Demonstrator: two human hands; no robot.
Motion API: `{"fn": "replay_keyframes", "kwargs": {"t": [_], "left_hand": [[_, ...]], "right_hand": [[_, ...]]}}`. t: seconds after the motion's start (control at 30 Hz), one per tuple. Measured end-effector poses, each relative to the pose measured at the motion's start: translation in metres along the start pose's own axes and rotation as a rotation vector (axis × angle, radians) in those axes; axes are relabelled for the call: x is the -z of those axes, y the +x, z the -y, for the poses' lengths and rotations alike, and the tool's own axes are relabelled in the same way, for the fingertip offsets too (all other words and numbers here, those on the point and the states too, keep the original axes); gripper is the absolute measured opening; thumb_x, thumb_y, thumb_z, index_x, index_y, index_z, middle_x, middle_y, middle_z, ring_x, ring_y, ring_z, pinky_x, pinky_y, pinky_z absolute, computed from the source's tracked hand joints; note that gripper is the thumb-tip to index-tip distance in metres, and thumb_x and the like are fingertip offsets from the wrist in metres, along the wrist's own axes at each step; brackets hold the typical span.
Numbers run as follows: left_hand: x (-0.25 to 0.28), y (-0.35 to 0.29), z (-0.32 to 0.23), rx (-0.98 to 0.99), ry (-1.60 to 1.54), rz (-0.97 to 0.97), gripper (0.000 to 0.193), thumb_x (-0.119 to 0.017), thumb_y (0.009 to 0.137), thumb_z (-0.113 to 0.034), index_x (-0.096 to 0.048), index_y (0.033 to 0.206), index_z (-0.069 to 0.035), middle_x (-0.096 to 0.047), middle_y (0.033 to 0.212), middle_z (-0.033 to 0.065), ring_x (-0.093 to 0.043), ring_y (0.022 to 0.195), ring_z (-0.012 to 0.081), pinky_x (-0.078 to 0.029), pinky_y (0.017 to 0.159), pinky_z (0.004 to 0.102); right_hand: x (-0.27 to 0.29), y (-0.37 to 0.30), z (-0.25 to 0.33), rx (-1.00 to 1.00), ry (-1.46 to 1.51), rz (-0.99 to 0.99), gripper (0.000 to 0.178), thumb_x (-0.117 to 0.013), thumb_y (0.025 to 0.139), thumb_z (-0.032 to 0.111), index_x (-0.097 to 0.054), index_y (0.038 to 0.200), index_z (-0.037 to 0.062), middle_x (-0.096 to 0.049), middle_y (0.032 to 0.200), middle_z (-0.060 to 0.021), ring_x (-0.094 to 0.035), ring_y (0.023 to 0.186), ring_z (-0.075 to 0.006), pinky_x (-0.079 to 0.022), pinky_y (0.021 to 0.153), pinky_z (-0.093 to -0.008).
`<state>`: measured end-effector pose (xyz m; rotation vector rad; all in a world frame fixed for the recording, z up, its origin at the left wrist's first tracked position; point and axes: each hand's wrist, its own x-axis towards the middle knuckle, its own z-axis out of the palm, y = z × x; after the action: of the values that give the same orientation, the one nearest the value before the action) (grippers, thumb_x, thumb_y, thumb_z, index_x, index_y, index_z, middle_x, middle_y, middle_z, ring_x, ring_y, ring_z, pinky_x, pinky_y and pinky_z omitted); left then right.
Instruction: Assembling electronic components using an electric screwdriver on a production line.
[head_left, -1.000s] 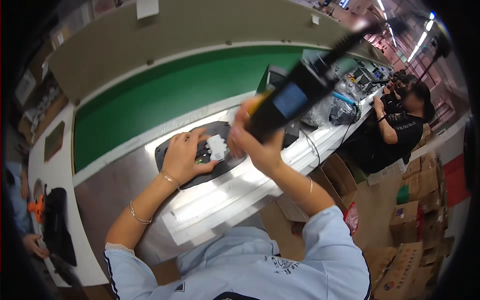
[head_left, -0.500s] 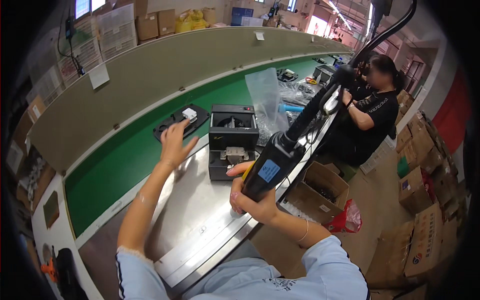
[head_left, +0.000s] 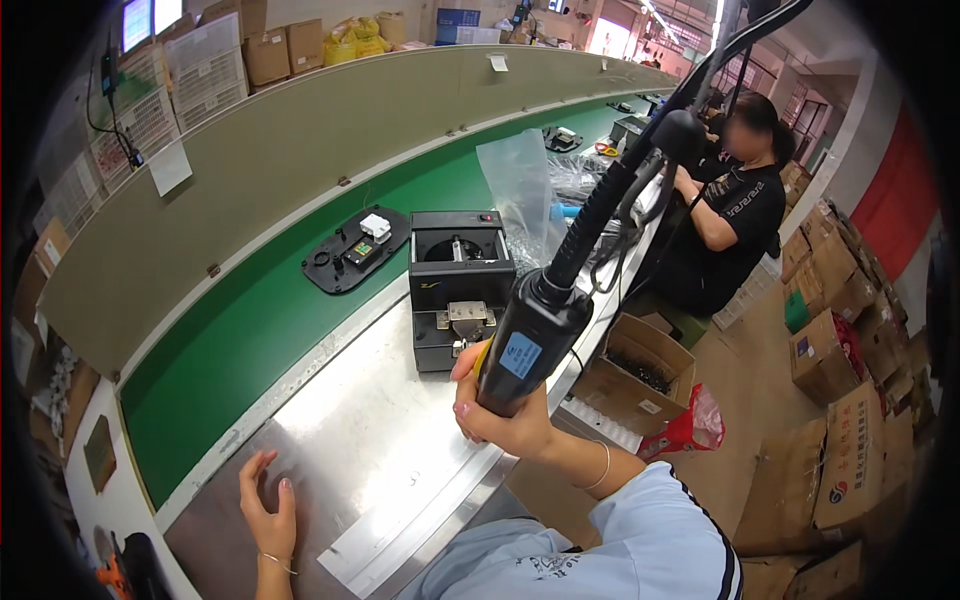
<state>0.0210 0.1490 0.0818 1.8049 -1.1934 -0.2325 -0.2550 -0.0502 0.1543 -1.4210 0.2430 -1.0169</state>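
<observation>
My right hand [head_left: 515, 428] is wrapped round a black electric screwdriver [head_left: 545, 325] with a blue label, its upper end hanging from a cable. The screwdriver's tip is hidden behind my fingers. Just ahead of that hand stands a black screw feeder [head_left: 462, 283] with a metal bracket at its front. Over the metal tabletop [head_left: 380, 440], at lower left, my left hand [head_left: 270, 508] holds nothing, its fingers apart and curled. A black plate-like part [head_left: 325, 262] with a white connector block [head_left: 376, 227] lies on the green belt, left of the feeder.
The green belt [head_left: 230, 345] runs along a tall olive divider [head_left: 300, 130]. Clear plastic bags [head_left: 517, 175] lie beyond the feeder. At right, a co-worker in black [head_left: 735, 215] sits near an open cardboard box [head_left: 640, 375]; stacked cartons [head_left: 850, 450] line the floor.
My left hand has moved back from beside the black plate to the lower left, above the metal tabletop. My right hand still grips the screwdriver in nearly the same place.
</observation>
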Motion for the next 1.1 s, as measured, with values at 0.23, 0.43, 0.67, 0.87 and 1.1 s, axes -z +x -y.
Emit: {"fn": "replay_keyframes", "kwargs": {"t": [0.23,0.43,0.67,0.87,1.1], "left_hand": [[-0.005,0.001,0.004,-0.039,-0.027,0.039,0.045,-0.054,0.081,0.001,-0.05,0.126,-0.001,-0.06,0.119,0.0137,-0.056,0.112,0.0245,-0.04,0.101,0.0371],[-0.004,0.0,0.01,-0.119,-0.008,-0.022,0.042,-0.053,0.083,0.001,-0.051,0.125,0.0,-0.061,0.118,0.0137,-0.057,0.109,0.0241,-0.042,0.098,0.0358],[-0.01,-0.001,0.009,-0.234,0.118,-0.025,0.039,-0.059,0.082,-0.003,-0.054,0.121,0.0,-0.061,0.116,0.0135,-0.057,0.105,0.0257,-0.043,0.094,0.0361],[-0.01,0.002,0.018,-0.277,0.305,0.019,0.04,-0.061,0.084,-0.01,-0.054,0.123,-0.003,-0.057,0.122,0.0129,-0.054,0.109,0.028,-0.043,0.093,0.0396],[-0.012,0.015,0.036,-0.281,0.346,-0.028,0.037,-0.061,0.085,-0.01,-0.055,0.12,0.0,-0.06,0.116,0.0153,-0.057,0.105,0.0288,-0.043,0.093,0.0379]], "right_hand": [[-0.004,-0.01,-0.005,0.045,0.006,-0.156,0.027,-0.053,0.084,-0.01,-0.042,0.107,-0.0026,-0.05,0.064,-0.0035,-0.049,0.048,-0.0082,-0.043,0.044,-0.023],[-0.007,-0.017,0.005,0.072,-0.005,-0.136,0.026,-0.055,0.084,-0.009,-0.044,0.107,-0.0016,-0.05,0.063,-0.0023,-0.049,0.048,-0.0074,-0.042,0.044,-0.0228],[-0.006,-0.069,0.037,0.036,0.082,-0.054,0.023,-0.056,0.084,-0.007,-0.047,0.105,-0.0018,-0.05,0.064,0.0002,-0.049,0.048,-0.0056,-0.041,0.045,-0.0217],[-0.001,-0.122,0.062,-0.069,0.096,-0.026,0.03,-0.064,0.081,0.001,-0.054,0.109,0.0021,-0.054,0.066,0.001,-0.051,0.049,-0.0054,-0.04,0.046,-0.0208],[0.001,-0.154,0.091,-0.023,0.135,0.085,0.029,-0.056,0.073,-0.001,-0.051,0.101,0.0037,-0.047,0.06,0.0004,-0.045,0.04,-0.0086,-0.037,0.04,-0.0246]]}}
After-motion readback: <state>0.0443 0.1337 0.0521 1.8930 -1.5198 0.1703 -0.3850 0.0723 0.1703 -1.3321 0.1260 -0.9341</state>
